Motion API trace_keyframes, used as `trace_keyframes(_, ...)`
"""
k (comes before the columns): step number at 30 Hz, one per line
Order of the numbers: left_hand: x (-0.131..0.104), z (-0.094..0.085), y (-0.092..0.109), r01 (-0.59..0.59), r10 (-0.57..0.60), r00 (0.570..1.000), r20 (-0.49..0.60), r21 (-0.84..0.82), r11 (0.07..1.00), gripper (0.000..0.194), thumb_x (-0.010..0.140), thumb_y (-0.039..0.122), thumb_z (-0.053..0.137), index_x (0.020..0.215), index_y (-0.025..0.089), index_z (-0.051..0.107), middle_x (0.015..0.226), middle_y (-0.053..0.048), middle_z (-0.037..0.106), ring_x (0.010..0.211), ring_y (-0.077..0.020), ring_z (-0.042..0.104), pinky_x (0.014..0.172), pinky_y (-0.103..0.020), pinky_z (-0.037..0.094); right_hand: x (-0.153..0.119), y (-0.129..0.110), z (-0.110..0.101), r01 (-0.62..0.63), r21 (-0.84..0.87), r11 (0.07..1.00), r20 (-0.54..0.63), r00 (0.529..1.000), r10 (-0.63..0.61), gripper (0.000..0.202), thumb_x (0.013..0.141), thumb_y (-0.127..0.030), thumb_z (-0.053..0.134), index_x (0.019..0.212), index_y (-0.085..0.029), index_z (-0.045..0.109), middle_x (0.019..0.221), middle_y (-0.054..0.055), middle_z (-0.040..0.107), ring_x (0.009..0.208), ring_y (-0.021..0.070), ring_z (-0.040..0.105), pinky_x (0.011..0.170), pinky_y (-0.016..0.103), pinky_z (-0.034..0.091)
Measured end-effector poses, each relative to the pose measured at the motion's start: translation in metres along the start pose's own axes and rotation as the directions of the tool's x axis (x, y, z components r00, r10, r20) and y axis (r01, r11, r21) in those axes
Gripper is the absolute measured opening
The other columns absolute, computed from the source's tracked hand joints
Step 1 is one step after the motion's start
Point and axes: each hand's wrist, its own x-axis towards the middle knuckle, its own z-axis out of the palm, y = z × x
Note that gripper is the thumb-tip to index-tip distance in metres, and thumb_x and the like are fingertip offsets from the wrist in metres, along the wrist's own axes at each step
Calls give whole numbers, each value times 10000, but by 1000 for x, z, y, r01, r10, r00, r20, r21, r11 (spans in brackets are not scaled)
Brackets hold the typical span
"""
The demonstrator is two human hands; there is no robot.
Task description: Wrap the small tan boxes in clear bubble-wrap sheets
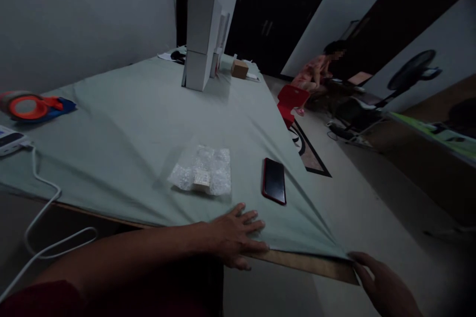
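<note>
My left hand [236,237] lies with fingers spread on the pale green tablecloth [148,124], at the table's near edge. At the near right corner, my right hand [381,280] pinches the edge of the cloth between thumb and fingers. Bare brown board [312,263] shows below the cloth between the two hands. Just beyond my left hand lies a bubble-wrap package [203,166] with a small pale label or box at its front. A phone [274,182] in a red case rests face up to its right. Creases run through the cloth toward the right corner.
A tape dispenser [28,107] and a white device [11,139] with a white cable [40,208] sit at the left. Tall white boxes [199,39] and a small brown box [239,69] stand farther back. Beyond are a red chair [292,101], a seated person [312,72] and a fan [411,70].
</note>
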Motion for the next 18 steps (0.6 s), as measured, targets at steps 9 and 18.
trace_keyframes(9, -10, -2, 5, 5, -6, 999, 52, 18, 1000, 626, 806, 436, 635, 1377, 268, 442, 1512, -102, 370, 1396, -363, 295, 1088, -604, 211, -12, 6, 3, -170, 190, 967, 99, 983, 153, 237, 637, -457, 492, 698, -286, 646, 758, 99, 747, 729, 337, 713, 605, 436, 568)
trace_keyframes(18, -13, 6, 7, -12, 11, 1000, 21, 68, 998, 645, 773, 360, 656, 1366, 223, 444, 1506, -114, 373, 1381, -368, 307, 1061, -632, 246, -3, 7, -24, -143, 154, 978, 229, 968, 105, 263, 664, -495, 489, 637, -282, 641, 727, 96, 745, 681, 296, 721, 591, 372, 571)
